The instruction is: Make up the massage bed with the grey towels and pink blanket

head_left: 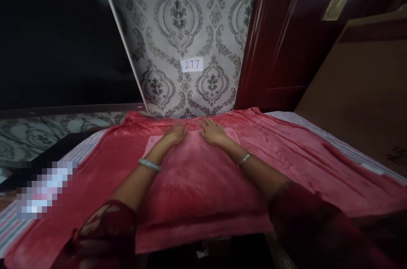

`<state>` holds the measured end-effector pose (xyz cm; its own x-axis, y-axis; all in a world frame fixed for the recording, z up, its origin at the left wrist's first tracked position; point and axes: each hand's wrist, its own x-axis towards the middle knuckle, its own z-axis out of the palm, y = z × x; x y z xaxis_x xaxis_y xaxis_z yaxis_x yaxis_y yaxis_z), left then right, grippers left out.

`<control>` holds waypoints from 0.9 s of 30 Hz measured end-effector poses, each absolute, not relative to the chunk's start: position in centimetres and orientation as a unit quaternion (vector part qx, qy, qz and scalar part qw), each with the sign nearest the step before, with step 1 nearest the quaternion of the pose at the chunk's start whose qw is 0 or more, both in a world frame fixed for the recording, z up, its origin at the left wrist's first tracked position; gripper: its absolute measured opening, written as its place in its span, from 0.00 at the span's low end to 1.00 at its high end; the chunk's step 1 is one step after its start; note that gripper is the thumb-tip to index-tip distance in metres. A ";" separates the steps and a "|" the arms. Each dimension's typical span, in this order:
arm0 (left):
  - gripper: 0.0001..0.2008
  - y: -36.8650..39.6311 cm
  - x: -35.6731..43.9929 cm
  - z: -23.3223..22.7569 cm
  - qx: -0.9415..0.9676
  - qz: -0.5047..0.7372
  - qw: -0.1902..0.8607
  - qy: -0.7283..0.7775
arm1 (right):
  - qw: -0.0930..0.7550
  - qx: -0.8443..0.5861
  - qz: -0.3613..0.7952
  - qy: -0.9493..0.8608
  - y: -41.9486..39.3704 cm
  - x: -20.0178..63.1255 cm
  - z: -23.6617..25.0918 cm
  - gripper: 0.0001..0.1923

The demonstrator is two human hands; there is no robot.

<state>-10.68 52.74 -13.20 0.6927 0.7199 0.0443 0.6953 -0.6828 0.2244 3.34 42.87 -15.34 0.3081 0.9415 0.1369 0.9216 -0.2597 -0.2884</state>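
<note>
left hand [174,134]: flat, fingers spread, pressing pink pillow [190,176]
right hand [213,131]: flat, grip apart, same pillow
pillow: lies on red blanket [302,154]
blanket: covers bed [349,148]

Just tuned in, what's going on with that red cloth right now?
A person leans over a bed, both palms flat on a folded red blanket. The left hand and right hand press side by side near its far edge, fingers spread, gripping nothing. A larger red blanket lies spread beneath, over a striped sheet. A paper label reads 277.
</note>
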 end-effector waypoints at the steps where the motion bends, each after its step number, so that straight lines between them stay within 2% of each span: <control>1: 0.22 53.2 -9.9 -13.7 0.909 0.063 0.089 0.401 | 0.157 -0.798 0.029 -0.581 43.7 3.3 -15.6 0.28; 7: 0.24 53.4 -9.8 -19.6 0.900 0.065 0.036 0.429 | 0.166 -0.797 0.029 -0.580 44.1 3.3 -20.7 0.23; 10: 0.25 53.5 -10.1 -21.1 0.907 0.060 0.024 0.417 | 0.172 -0.794 0.031 -0.583 44.0 3.6 -22.2 0.23; 19: 0.27 54.6 -10.4 -21.2 0.901 0.050 0.010 0.431 | 0.158 -0.797 0.034 -0.582 44.5 4.3 -22.1 0.22; 27: 0.32 58.2 -14.7 -20.2 0.831 0.025 0.034 0.554 | 0.128 -0.870 0.042 -0.475 42.4 9.3 -22.0 0.24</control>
